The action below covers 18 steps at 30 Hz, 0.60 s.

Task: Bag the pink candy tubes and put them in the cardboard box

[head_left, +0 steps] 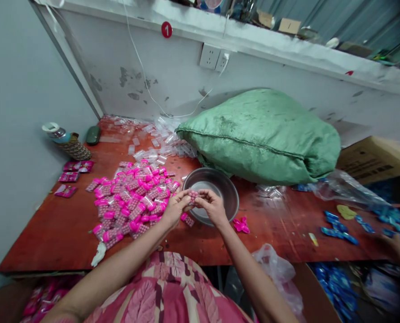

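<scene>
My left hand (176,208) and my right hand (212,205) meet over the near left part of a metal bowl (231,199). Their fingertips pinch a small clear bottle of pink balls (193,195) between them; whether it has a cap is hidden. Left of my hands lies a large heap of similar bottles with bright pink caps (132,197). One more bottle (187,220) rests against the bowl's near left side, just below my left hand. To the bowl's right are a few loose pink caps (241,224).
Behind the bowl a big green sack (263,134) leans on the wall. Empty clear containers (166,139) are strewn behind the heap. A flask (67,141) stands at the left. Blue packets (339,229) lie at the right, near another person's hand (397,246).
</scene>
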### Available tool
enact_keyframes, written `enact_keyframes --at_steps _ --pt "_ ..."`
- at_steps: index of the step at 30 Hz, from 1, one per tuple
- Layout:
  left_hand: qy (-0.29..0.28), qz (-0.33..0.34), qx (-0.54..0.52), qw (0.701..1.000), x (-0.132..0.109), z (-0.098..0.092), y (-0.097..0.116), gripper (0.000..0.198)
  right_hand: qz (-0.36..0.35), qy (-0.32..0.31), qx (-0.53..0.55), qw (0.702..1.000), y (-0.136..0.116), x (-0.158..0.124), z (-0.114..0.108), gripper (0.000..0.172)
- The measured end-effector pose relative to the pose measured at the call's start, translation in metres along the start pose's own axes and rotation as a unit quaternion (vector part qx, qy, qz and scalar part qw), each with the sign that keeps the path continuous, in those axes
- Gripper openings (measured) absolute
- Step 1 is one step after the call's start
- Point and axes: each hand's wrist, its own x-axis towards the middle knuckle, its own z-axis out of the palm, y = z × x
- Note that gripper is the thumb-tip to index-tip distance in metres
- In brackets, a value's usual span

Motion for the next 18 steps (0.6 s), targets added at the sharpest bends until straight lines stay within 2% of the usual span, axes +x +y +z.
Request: enact_keyframes --at_steps 4,7,10,13,18 --pt "0.019 -0.004 -0.004 1.000 0.001 0.000 -0.003 0.030 0.001 0.024 -0.028 0.999 0.001 -0.010 -0.014 0.031" --pt "0.016 0.005 -0.021 1.000 0.001 -0.002 -0.005 0.030 0.009 0.100 -0.041 0.994 0.006 -0.019 -0.041 0.033" --pt "-0.003 -0.002 -0.024 1.000 0.003 -0.003 -0.007 0.031 0.014 0.195 -0.055 0.979 0.021 -0.031 -0.082 0.034" --pt "0.007 -0.015 -0.026 1.000 0.006 -0.002 -0.007 0.035 0.028 0.263 -0.072 0.962 0.043 -0.046 -0.131 0.038" --pt "0.009 -0.053 -0.002 0.999 0.006 0.006 -0.012 0.029 0.084 0.370 -0.154 0.912 0.083 -0.078 -0.205 0.034"
